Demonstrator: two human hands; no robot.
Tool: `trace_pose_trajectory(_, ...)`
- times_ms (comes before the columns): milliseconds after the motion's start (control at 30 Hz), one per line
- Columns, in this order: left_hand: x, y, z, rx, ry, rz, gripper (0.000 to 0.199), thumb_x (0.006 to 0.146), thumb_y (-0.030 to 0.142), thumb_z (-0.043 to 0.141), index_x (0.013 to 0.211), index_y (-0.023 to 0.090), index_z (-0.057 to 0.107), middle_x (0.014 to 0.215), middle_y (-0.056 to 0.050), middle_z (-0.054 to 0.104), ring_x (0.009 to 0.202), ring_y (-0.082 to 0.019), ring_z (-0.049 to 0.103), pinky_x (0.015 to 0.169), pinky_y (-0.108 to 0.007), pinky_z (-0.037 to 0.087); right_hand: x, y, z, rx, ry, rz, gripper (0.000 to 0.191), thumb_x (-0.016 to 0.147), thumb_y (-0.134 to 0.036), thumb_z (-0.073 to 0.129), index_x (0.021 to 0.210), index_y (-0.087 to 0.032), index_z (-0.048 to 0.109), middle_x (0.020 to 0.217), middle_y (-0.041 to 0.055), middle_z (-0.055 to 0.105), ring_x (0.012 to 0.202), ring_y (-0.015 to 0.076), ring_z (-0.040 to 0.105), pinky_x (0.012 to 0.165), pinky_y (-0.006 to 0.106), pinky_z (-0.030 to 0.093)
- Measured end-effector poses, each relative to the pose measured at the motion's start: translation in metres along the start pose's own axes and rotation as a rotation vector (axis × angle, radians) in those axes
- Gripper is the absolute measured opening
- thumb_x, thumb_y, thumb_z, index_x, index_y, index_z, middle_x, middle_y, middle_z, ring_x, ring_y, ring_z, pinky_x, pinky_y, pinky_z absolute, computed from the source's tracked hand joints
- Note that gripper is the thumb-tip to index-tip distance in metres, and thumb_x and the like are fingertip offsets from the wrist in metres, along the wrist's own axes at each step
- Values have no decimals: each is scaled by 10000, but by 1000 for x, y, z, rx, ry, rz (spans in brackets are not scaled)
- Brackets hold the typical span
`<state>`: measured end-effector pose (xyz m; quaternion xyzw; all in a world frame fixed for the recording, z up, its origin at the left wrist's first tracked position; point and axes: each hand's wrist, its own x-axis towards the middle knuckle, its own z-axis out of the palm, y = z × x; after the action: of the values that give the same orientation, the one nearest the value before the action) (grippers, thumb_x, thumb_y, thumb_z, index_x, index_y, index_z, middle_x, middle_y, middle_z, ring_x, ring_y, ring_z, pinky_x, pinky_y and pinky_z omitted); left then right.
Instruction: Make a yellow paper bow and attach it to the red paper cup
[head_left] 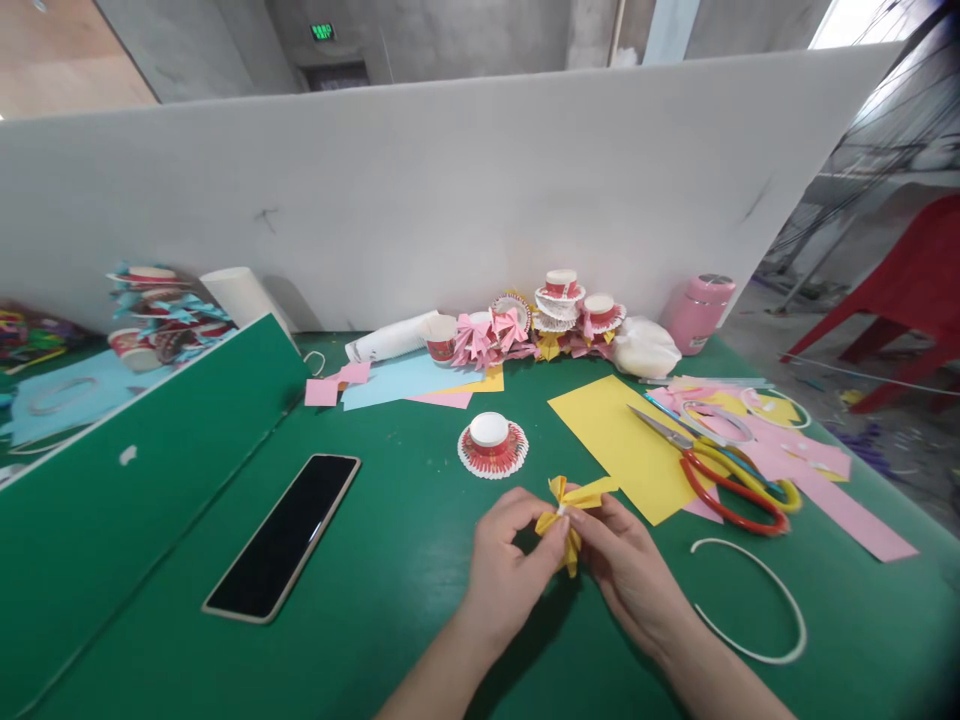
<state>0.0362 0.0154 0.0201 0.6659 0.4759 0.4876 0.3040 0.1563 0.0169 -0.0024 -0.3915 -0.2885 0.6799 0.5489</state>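
Note:
Between my two hands is a yellow paper bow [571, 548], pinched white at its middle. My left hand [514, 555] grips its left side with thumb and fingers. From the right, my right hand [626, 555] pinches the same bow near its centre. Just beyond them a small hat made from a paper cup [489, 432], with a fringed red and white brim, rests on the green table [405, 500]. A sheet of yellow paper [615, 440] lies past my right hand. Red and yellow scissors [731, 480] lie partly on it, blades pointing to the far left.
A phone [281, 540] lies at left beside a low green divider [150, 480]. A curved white strip [799, 620] is at right, near pink paper scraps [795, 450]. Along the back board stand cup hats with pink bows [480, 340], a plastic bag [646, 347] and a pink bottle [700, 312].

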Motion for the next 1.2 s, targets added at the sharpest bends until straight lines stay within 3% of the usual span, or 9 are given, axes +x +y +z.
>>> trace_pose_trajectory(133, -1, -3, -1, 233, 99, 151, 170, 796, 159, 504, 648, 162, 589, 615, -4, 550, 608, -122, 517, 597, -259, 415, 0, -1, 0, -53, 56, -65, 328, 616, -314, 746, 897, -215, 608, 825, 5, 630, 726, 138, 557, 635, 240, 438)
trace_pose_trajectory(233, -1, -5, -4, 483, 170, 318, 126, 793, 132, 509, 719, 162, 606, 655, -20, 584, 643, -140, 508, 640, -299, 387, -1, -2, -1, -120, 136, -110, 282, 611, -320, 750, 810, -209, 584, 683, -37, 562, 598, 104, 500, 547, 211, 399)
trace_pose_trajectory(333, -2, -4, -6, 641, 155, 412, 119, 801, 123, 497, 776, 153, 610, 676, -28, 596, 650, -147, 492, 657, -320, 365, -2, -1, -1, -159, 79, -91, 225, 647, -352, 719, 676, -185, 571, 554, -63, 465, 472, 70, 383, 450, 198, 311)
trace_pose_trajectory(533, -4, -4, -7, 760, 125, 527, 123, 803, 120, 489, 799, 137, 610, 683, -31, 596, 684, -155, 497, 686, -335, 355, -3, 1, 3, -99, 2, -55, 217, 639, -344, 731, 646, -178, 592, 570, -54, 486, 478, 62, 348, 453, 195, 277)
trace_pose_trajectory(867, -4, -5, -4, 727, 117, 536, 123, 793, 119, 492, 750, 137, 606, 671, -33, 584, 688, -150, 492, 700, -332, 360, -3, 1, -1, -20, -18, 24, 191, 598, -302, 766, 640, -183, 622, 618, -44, 548, 574, 85, 458, 549, 199, 357)
trace_pose_trajectory(1200, -5, -5, -5, 753, 61, 550, 122, 808, 123, 475, 768, 141, 589, 702, -22, 589, 712, -148, 475, 757, -358, 339, -2, -1, -1, -35, -9, 38, 203, 587, -309, 770, 637, -179, 622, 598, -49, 530, 534, 71, 421, 510, 189, 339)
